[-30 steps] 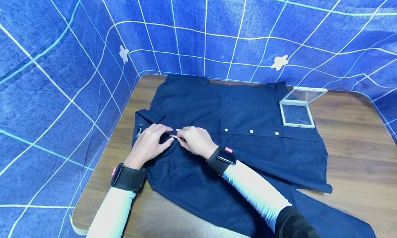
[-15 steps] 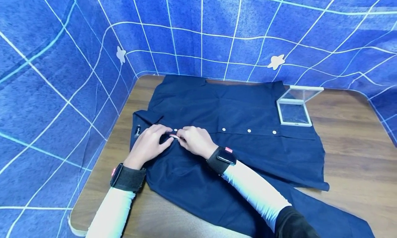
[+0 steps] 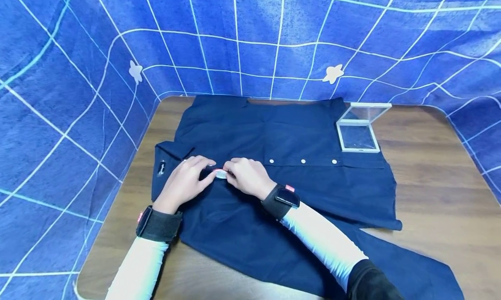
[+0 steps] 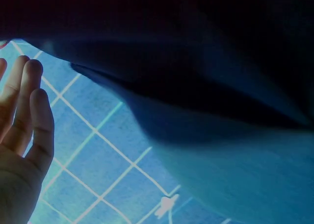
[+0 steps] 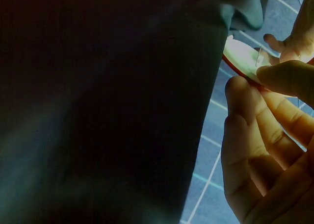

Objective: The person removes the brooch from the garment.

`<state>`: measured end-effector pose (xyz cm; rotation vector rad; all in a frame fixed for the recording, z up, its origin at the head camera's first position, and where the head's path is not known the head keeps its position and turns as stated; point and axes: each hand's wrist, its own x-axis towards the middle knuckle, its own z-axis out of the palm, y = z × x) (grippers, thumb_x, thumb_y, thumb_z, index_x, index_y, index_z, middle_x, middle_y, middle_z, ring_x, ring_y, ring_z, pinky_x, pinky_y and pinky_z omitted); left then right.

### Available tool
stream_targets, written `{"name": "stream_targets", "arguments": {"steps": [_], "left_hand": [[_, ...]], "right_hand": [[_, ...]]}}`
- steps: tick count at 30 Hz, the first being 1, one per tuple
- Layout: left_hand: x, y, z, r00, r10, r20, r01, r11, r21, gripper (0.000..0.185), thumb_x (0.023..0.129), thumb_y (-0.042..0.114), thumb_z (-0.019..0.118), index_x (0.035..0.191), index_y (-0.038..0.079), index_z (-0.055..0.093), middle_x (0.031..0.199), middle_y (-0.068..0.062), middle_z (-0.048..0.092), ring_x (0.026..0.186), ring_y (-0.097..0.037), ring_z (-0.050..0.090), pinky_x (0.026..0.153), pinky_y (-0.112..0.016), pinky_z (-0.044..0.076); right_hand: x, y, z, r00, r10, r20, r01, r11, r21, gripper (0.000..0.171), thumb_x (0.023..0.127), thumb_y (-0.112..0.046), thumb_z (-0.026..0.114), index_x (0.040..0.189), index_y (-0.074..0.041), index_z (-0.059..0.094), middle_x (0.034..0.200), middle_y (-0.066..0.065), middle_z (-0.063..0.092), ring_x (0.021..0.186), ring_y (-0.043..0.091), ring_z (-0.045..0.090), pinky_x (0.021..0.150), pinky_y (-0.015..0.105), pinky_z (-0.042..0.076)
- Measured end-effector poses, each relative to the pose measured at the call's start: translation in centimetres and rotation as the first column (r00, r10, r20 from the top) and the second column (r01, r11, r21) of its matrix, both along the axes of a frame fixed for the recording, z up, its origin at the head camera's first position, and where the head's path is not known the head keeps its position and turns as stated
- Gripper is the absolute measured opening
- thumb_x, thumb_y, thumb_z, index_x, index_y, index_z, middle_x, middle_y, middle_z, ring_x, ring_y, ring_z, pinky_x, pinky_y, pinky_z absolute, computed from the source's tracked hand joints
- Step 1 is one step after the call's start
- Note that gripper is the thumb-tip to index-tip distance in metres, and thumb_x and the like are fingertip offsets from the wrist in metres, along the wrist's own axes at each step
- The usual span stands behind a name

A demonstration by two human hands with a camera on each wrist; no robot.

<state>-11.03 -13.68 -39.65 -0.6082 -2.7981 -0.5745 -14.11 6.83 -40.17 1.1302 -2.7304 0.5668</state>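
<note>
A small round badge (image 3: 220, 174) with a red rim is pinched between the curled fingers of the left hand (image 3: 183, 181) and the right hand (image 3: 247, 177), which meet over the placket of a dark navy shirt (image 3: 297, 139) spread flat on a wooden table (image 3: 438, 169). The badge is found at about 9 o'clock from the row of white buttons (image 3: 302, 161), close to the collar end of the shirt. An open clear case (image 3: 358, 135) is seen at roughly 2 o'clock from the hands, resting on the far shirt edge before a blue grid-patterned backdrop (image 3: 250, 35).
</note>
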Motion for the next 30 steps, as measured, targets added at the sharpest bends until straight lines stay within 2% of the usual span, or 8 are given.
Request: {"name": "stream_targets", "arguments": {"steps": [6,10,17,22,25,30], "left_hand": [[-0.5,1.5,0.8,1.000,-0.018,0.025,0.018,1.000,0.005,0.029,0.090,0.030,0.071,0.111,0.010,0.071,0.111,-0.008,0.070,0.106,-0.028,0.065,0.089,-0.047,0.052],[-0.8,2.4,1.1,0.998,-0.054,0.013,0.054,0.999,0.006,0.027,0.091,0.027,0.070,0.111,0.009,0.071,0.112,-0.008,0.070,0.105,-0.029,0.066,0.089,-0.047,0.052],[-1.6,4.2,1.5,0.996,-0.088,0.012,0.088,0.996,-0.002,0.025,0.092,0.029,0.068,0.111,0.012,0.070,0.113,-0.007,0.069,0.106,-0.027,0.065,0.091,-0.048,0.051],[-2.0,6.0,1.9,0.993,-0.119,0.015,0.119,0.993,-0.002,0.026,0.093,0.030,0.067,0.113,0.014,0.070,0.116,-0.007,0.069,0.108,-0.027,0.064,0.093,-0.048,0.051],[-2.3,7.2,2.2,0.990,-0.139,0.001,0.139,0.990,0.024,0.027,0.093,0.032,0.067,0.113,0.014,0.070,0.116,-0.007,0.069,0.109,-0.027,0.064,0.094,-0.047,0.051],[-2.7,9.1,2.7,0.984,-0.169,-0.057,0.174,0.980,0.099,0.026,0.093,0.030,0.067,0.112,0.013,0.070,0.114,-0.007,0.069,0.103,-0.026,0.065,0.087,-0.044,0.054]], "right_hand": [[0.0,1.6,0.0,1.000,-0.006,0.020,0.007,0.999,-0.038,0.005,0.092,-0.018,0.065,0.091,-0.018,0.070,0.083,-0.005,0.066,0.064,0.010,0.059,0.055,0.027,0.048],[0.0,2.7,0.0,1.000,-0.016,0.010,0.017,0.999,-0.043,0.005,0.092,-0.019,0.065,0.091,-0.018,0.070,0.082,-0.005,0.066,0.064,0.010,0.059,0.055,0.028,0.049],[-0.2,5.0,-0.1,0.994,-0.089,0.057,0.092,0.994,-0.057,0.005,0.092,-0.022,0.066,0.092,-0.019,0.071,0.080,-0.007,0.063,0.066,0.009,0.057,0.056,0.028,0.048],[-0.2,7.1,-0.1,0.991,-0.111,0.079,0.119,0.986,-0.118,0.008,0.092,-0.020,0.066,0.096,-0.017,0.072,0.080,-0.005,0.063,0.065,0.008,0.056,0.056,0.024,0.045],[-0.2,8.3,0.2,0.990,-0.120,0.074,0.131,0.977,-0.169,0.010,0.093,-0.019,0.065,0.097,-0.015,0.073,0.079,-0.004,0.063,0.066,0.008,0.056,0.057,0.023,0.044],[-0.1,10.6,1.0,0.985,-0.152,0.079,0.167,0.959,-0.230,0.016,0.095,-0.020,0.063,0.102,-0.013,0.075,0.080,-0.002,0.064,0.068,0.010,0.056,0.058,0.023,0.045]]}}
